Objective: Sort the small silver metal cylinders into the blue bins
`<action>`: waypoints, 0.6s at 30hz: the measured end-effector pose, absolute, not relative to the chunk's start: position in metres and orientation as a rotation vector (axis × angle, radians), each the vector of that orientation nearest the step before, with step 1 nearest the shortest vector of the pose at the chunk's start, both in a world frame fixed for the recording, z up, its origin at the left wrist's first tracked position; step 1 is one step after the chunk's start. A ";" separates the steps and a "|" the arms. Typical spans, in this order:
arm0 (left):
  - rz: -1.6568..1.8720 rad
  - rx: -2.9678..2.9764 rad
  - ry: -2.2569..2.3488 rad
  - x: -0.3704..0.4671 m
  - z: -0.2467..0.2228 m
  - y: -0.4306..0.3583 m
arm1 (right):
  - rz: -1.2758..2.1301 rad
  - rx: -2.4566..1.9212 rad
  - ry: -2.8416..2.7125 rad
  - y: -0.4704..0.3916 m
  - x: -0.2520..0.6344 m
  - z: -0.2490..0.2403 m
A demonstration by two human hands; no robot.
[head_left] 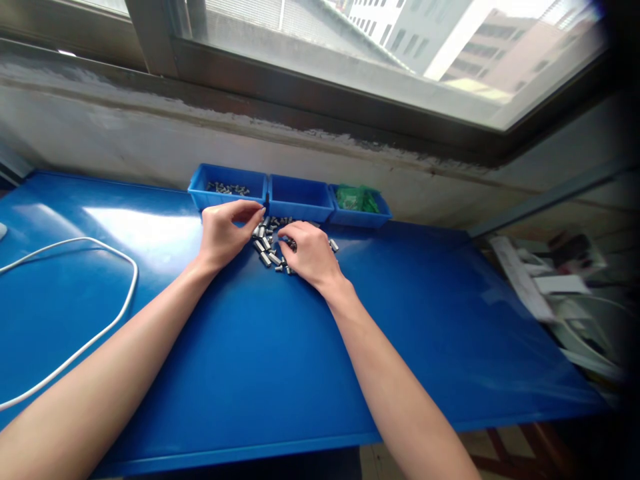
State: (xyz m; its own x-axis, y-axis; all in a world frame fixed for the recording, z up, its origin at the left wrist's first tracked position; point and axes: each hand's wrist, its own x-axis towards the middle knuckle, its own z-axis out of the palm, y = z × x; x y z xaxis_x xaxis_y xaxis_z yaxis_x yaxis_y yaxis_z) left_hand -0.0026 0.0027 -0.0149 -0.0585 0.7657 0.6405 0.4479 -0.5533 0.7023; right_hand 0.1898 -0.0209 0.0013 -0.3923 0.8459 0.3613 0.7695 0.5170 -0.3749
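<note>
My left hand (226, 230) is raised at the front of the left bin, with thumb and index finger pinched together. Whatever sits between those fingertips is too small to make out. Beside it, my right hand (313, 252) reaches over a pile of small metal screws and hex standoffs (265, 248) on the blue table. Its thumb and fingers are curled close together among the pieces; what they hold, if anything, is hidden. Part of the pile lies beneath this hand.
Three joined blue bins stand against the wall: the left bin (200, 197) holds screws, the middle bin (300, 208) shows its bare inside, the right bin (360, 219) holds a green plastic bag (356, 198). A white cable (131, 283) curves across the table (250, 373) at left.
</note>
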 end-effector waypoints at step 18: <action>1.665 2.148 1.248 -0.003 -0.016 0.003 | 0.139 -1.326 -2.245 -0.023 0.188 0.002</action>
State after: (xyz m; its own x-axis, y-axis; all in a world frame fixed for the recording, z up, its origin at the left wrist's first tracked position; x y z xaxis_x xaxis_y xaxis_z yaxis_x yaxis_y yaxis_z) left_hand -0.0028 0.0030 -0.0160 0.0374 0.6797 0.7325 0.5122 -0.6425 0.5700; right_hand 0.1877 -0.0233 0.0017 -0.3823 0.8401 0.3848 0.7861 0.5145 -0.3424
